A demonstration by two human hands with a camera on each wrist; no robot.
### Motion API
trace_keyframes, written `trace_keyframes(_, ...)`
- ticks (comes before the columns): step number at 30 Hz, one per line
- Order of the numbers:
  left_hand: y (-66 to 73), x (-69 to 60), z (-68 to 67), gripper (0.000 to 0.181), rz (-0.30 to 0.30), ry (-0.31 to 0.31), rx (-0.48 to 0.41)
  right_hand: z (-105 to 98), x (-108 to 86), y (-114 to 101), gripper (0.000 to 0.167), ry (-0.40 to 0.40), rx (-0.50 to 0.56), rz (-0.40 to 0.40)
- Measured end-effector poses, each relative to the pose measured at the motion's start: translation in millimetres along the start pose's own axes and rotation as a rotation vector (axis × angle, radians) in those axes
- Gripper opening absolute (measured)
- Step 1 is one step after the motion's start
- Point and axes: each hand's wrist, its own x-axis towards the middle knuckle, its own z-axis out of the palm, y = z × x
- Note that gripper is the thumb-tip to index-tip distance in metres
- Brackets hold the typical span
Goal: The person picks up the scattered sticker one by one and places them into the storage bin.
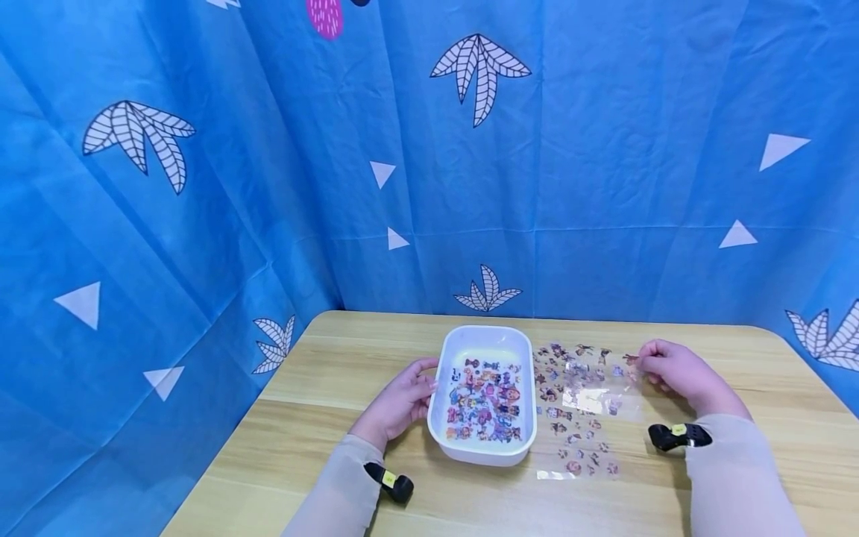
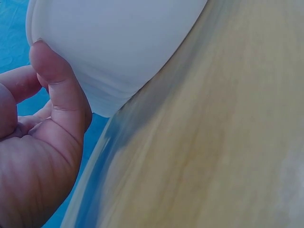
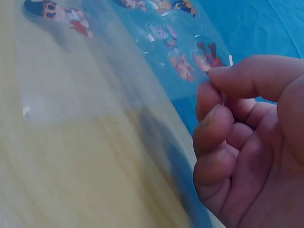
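A white plastic tub (image 1: 478, 457) stands on the table, with many small colourful cartoon stickers (image 1: 485, 403) in its bottom. At the tub's left side, my left hand (image 1: 404, 397) holds its rim; the left wrist view shows the thumb (image 2: 59, 80) against the white wall. My right hand (image 1: 679, 373) pinches the upper right corner of a clear sticker sheet (image 1: 624, 409) between thumb and forefinger. In the right wrist view this sheet (image 3: 71, 90) is lifted at that corner and carries cartoon figures. More clear sticker sheets (image 1: 584, 447) lie right of the tub, overlapping.
The wooden table (image 1: 335, 358) has rounded far corners. Behind it and at the left hangs a blue curtain (image 1: 604, 186) with white leaves and triangles. Each wrist wears a black strap, the left strap (image 1: 396, 483) and the right strap (image 1: 671, 436).
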Motion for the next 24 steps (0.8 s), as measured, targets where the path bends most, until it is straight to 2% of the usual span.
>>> trace_keyframes(7,-1.7,2.4,-1.8,0.054,0.0,0.003,0.009,-2.4,-2.2,-8.3,0.01,-0.041,0.164,-0.049)
trace_keyframes(12,-2.4,2.6,-2.3,0.054,0.005,-0.004,0.005,-3.3,-2.4,-12.6,0.014,-0.049,0.19,-0.058)
trace_keyframes(20,-2.3,1.4,-1.2,0.055,0.01,-0.011,0.0,-7.0,-2.9,-19.6,0.017,0.021,0.208,-0.087)
trace_keyframes(24,-0.8,-0.5,-3.1,0.056,0.006,-0.011,0.011,-2.3,-3.6,-31.1,0.018,0.039,0.292,-0.119)
